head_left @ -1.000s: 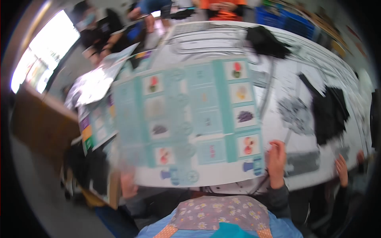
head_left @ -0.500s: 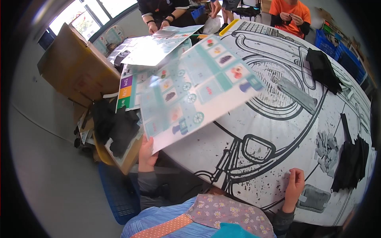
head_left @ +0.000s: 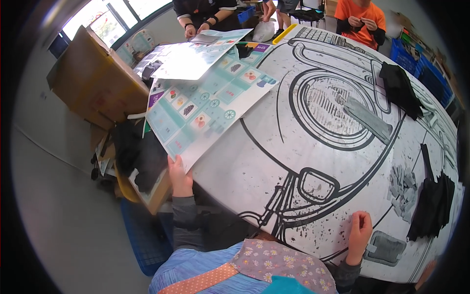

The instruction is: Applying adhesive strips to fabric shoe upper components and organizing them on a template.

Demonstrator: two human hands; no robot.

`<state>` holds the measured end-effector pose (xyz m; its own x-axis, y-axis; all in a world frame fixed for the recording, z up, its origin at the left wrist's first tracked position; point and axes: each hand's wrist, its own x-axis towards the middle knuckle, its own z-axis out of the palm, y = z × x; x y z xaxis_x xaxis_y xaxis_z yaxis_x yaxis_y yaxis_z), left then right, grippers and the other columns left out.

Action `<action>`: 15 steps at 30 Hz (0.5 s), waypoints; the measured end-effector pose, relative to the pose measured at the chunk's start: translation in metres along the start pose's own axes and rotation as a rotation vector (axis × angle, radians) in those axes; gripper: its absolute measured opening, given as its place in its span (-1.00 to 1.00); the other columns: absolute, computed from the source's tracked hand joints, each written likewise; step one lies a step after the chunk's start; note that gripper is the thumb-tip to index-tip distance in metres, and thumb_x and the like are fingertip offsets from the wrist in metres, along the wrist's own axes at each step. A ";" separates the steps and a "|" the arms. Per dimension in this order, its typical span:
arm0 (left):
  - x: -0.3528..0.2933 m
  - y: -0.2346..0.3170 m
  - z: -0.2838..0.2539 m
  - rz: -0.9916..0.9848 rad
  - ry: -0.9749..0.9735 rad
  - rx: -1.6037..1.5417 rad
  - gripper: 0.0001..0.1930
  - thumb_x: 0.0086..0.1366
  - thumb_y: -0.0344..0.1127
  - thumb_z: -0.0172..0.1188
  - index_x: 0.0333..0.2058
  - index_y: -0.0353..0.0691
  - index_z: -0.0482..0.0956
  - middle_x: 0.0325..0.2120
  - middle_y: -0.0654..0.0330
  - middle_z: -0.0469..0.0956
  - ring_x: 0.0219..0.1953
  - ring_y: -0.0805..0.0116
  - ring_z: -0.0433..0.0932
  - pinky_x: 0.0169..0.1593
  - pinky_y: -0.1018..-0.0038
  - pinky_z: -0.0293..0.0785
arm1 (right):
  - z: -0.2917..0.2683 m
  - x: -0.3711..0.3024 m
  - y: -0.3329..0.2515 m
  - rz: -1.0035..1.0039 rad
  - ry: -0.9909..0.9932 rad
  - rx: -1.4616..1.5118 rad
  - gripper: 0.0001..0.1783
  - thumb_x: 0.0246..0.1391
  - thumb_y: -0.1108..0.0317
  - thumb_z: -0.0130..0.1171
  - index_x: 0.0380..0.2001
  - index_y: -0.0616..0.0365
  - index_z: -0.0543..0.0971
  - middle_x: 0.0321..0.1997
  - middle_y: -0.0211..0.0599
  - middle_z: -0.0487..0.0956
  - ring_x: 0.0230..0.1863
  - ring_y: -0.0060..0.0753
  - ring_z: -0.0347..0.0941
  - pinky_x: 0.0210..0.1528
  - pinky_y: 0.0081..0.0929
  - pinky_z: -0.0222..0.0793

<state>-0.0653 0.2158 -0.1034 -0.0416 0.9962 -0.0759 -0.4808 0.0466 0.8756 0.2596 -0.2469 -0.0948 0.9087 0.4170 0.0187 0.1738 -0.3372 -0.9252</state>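
My left hand (head_left: 180,180) grips the near corner of a large printed sheet (head_left: 215,120), pale teal with fruit pictures and wheel shapes. The sheet slopes away over other printed sheets at the table's left end. My right hand (head_left: 360,234) rests by the table's near edge, fingers curled in and nothing visible in them. Beside it lies a grey rounded pad (head_left: 386,248). Farther right are a heap of small grey strips (head_left: 402,193) and a black fabric piece (head_left: 433,206).
The white table (head_left: 264,152) bears thick black line drawings. A grey flat strip (head_left: 367,120) and a black cloth (head_left: 399,90) lie farther back. At left stand a cardboard box (head_left: 95,81) and a blue basket (head_left: 144,237). Two people, one in orange (head_left: 360,22), work across the table.
The printed sheet has swung left and down onto the other sheets, uncovering the round drawing on the table. My left hand has moved slightly up and left; my right hand has barely moved.
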 end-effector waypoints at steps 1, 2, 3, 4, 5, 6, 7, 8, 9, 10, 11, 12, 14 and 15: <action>0.000 -0.002 0.005 0.013 0.001 0.004 -0.59 0.51 -0.44 -0.17 0.29 -0.24 0.19 0.16 0.00 0.38 0.14 0.10 0.47 0.19 0.18 0.47 | -0.001 -0.001 -0.001 -0.002 0.004 -0.001 -0.87 0.29 0.41 0.11 -0.30 0.27 0.50 -0.36 -0.43 0.48 -0.36 -0.64 0.33 -0.26 -0.65 0.29; 0.000 -0.003 0.008 0.025 0.002 0.009 -0.60 0.51 -0.44 -0.17 0.28 -0.24 0.20 0.15 0.00 0.40 0.14 0.11 0.48 0.18 0.19 0.47 | -0.002 -0.002 -0.002 0.002 0.005 0.002 -0.87 0.28 0.41 0.11 -0.31 0.27 0.50 -0.37 -0.43 0.48 -0.36 -0.63 0.33 -0.27 -0.64 0.29; 0.001 -0.003 0.010 0.024 -0.001 0.006 -0.60 0.51 -0.44 -0.17 0.28 -0.24 0.20 0.15 0.00 0.40 0.14 0.11 0.48 0.18 0.19 0.47 | -0.003 -0.004 -0.002 0.006 0.007 0.005 -0.88 0.28 0.42 0.11 -0.31 0.27 0.49 -0.37 -0.42 0.48 -0.37 -0.63 0.33 -0.27 -0.64 0.29; 0.002 -0.002 0.010 0.026 0.012 0.017 -0.60 0.51 -0.44 -0.17 0.28 -0.24 0.20 0.15 0.01 0.40 0.13 0.11 0.48 0.17 0.18 0.47 | -0.002 -0.004 -0.004 0.009 0.009 0.003 -0.88 0.28 0.42 0.11 -0.31 0.27 0.49 -0.37 -0.42 0.48 -0.37 -0.63 0.33 -0.27 -0.64 0.29; 0.003 -0.001 0.011 0.027 0.024 0.027 -0.60 0.51 -0.44 -0.16 0.28 -0.24 0.20 0.14 0.01 0.41 0.12 0.11 0.49 0.17 0.17 0.48 | -0.002 -0.004 -0.005 0.003 0.007 0.009 -0.88 0.27 0.43 0.12 -0.32 0.27 0.49 -0.38 -0.43 0.47 -0.37 -0.63 0.33 -0.27 -0.64 0.29; 0.002 0.000 0.012 0.022 0.019 0.029 -0.60 0.51 -0.44 -0.16 0.28 -0.24 0.20 0.14 0.01 0.41 0.12 0.11 0.49 0.17 0.17 0.48 | -0.002 -0.004 -0.007 -0.003 0.007 0.014 -0.89 0.27 0.43 0.12 -0.32 0.27 0.49 -0.39 -0.43 0.47 -0.38 -0.63 0.33 -0.28 -0.64 0.29; -0.001 0.005 0.015 0.015 0.042 0.027 -0.60 0.50 -0.44 -0.16 0.28 -0.23 0.20 0.13 0.01 0.42 0.12 0.10 0.49 0.16 0.16 0.48 | -0.001 -0.004 -0.008 0.003 0.014 0.013 -0.89 0.27 0.43 0.12 -0.32 0.27 0.49 -0.39 -0.43 0.47 -0.38 -0.63 0.33 -0.28 -0.64 0.29; -0.002 0.007 0.015 0.006 0.063 0.025 -0.60 0.50 -0.44 -0.15 0.28 -0.23 0.20 0.12 0.00 0.42 0.11 0.09 0.49 0.16 0.14 0.48 | 0.000 -0.003 -0.010 -0.005 0.005 0.009 -0.89 0.26 0.43 0.12 -0.33 0.26 0.49 -0.40 -0.43 0.47 -0.38 -0.63 0.33 -0.28 -0.64 0.29; 0.002 0.005 0.008 0.024 0.045 0.036 -0.60 0.50 -0.42 -0.15 0.28 -0.23 0.20 0.12 -0.01 0.42 0.11 0.08 0.49 0.14 0.12 0.49 | 0.001 -0.003 -0.011 -0.013 -0.002 0.005 -0.89 0.25 0.44 0.13 -0.33 0.26 0.50 -0.41 -0.43 0.47 -0.38 -0.63 0.33 -0.28 -0.63 0.29; 0.001 0.009 0.008 0.018 0.036 0.039 -0.60 0.50 -0.42 -0.15 0.28 -0.23 0.20 0.12 -0.01 0.42 0.11 0.08 0.49 0.14 0.12 0.49 | 0.001 -0.002 -0.012 -0.007 0.007 0.004 -0.89 0.25 0.44 0.13 -0.33 0.26 0.50 -0.41 -0.43 0.47 -0.38 -0.63 0.33 -0.28 -0.63 0.29; -0.001 0.013 0.009 0.026 0.039 0.056 -0.60 0.50 -0.42 -0.15 0.28 -0.24 0.20 0.11 -0.02 0.42 0.10 0.07 0.49 0.14 0.12 0.49 | 0.001 -0.002 -0.014 -0.013 0.000 0.000 -0.90 0.25 0.44 0.13 -0.34 0.26 0.50 -0.41 -0.42 0.46 -0.38 -0.63 0.33 -0.28 -0.63 0.29; -0.003 0.016 0.010 0.034 0.042 0.073 -0.60 0.50 -0.42 -0.15 0.27 -0.24 0.20 0.10 -0.03 0.42 0.10 0.06 0.49 0.14 0.12 0.49 | 0.001 -0.002 -0.015 -0.019 -0.006 -0.004 -0.90 0.24 0.45 0.14 -0.34 0.26 0.50 -0.42 -0.42 0.46 -0.39 -0.62 0.34 -0.28 -0.63 0.29; -0.009 0.019 0.012 0.032 0.042 0.087 -0.60 0.50 -0.42 -0.15 0.27 -0.25 0.18 0.11 -0.04 0.42 0.10 0.04 0.49 0.13 0.11 0.49 | 0.001 -0.002 -0.016 -0.027 -0.012 -0.007 -0.90 0.24 0.45 0.14 -0.34 0.27 0.49 -0.42 -0.42 0.46 -0.38 -0.62 0.34 -0.28 -0.62 0.30; -0.008 0.018 0.011 0.043 0.040 0.097 -0.59 0.50 -0.42 -0.16 0.28 -0.25 0.18 0.11 -0.04 0.42 0.11 0.04 0.49 0.14 0.11 0.48 | 0.001 -0.002 -0.017 -0.040 -0.025 -0.008 -0.90 0.23 0.46 0.14 -0.35 0.27 0.49 -0.43 -0.41 0.46 -0.38 -0.61 0.35 -0.27 -0.62 0.30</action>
<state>-0.0644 0.2090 -0.0818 -0.0960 0.9939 -0.0546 -0.3911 0.0128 0.9203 0.2550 -0.2415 -0.0796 0.8913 0.4510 0.0466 0.2135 -0.3268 -0.9207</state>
